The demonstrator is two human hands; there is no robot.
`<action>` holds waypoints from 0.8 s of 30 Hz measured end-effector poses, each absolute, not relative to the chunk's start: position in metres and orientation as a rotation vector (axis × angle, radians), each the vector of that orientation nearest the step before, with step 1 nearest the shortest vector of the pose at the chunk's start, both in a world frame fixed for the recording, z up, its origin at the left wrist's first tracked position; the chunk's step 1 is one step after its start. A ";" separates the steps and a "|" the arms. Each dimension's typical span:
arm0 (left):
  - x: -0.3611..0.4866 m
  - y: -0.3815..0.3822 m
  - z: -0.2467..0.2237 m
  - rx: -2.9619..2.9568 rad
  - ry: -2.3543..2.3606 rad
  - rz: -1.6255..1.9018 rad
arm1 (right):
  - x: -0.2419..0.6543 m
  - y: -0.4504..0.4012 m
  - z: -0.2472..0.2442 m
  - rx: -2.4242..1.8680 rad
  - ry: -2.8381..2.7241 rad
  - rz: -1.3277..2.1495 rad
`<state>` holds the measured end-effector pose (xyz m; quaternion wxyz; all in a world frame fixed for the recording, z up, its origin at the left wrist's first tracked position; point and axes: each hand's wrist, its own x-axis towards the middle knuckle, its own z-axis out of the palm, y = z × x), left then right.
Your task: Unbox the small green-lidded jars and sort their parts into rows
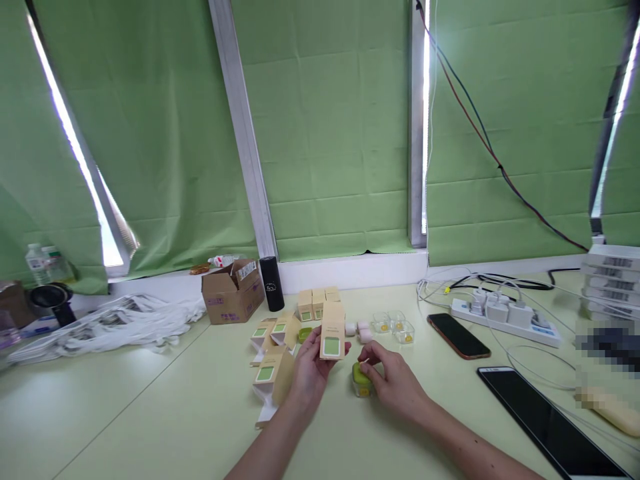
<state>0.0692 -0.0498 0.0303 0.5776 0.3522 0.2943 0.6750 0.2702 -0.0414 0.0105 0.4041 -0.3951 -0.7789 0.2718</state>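
My left hand (311,365) is closed around a small tan carton (333,327) with a green square on its face, held upright off the table. My right hand (397,379) grips a small clear container with a green lid (362,380), its fingers at the lid; the container's base looks to be on the table. Left of my left hand stand several tan cartons (274,373) with white flaps sticking out. Just behind that hand sits another green item (305,334), partly hidden. Pink and white pieces (364,331) and several clear containers (404,332) lie beyond my right hand.
More tan cartons (318,303) stand at the back, near a black cylinder (271,284) and an opened cardboard box (233,292). White straps (115,323) lie left. On the right are a phone (459,335), a tablet (550,420) and a power strip (506,320) with trailing cables.
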 end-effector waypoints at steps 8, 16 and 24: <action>0.077 -0.056 0.032 0.887 0.814 1.562 | 0.270 -0.043 0.020 -0.897 -1.780 0.717; 0.086 -0.064 0.035 1.086 0.906 1.519 | 0.267 -0.036 0.013 -0.838 -1.660 0.948; 0.084 -0.067 0.039 1.328 0.792 1.470 | 0.270 -0.032 0.025 -0.715 -1.425 1.174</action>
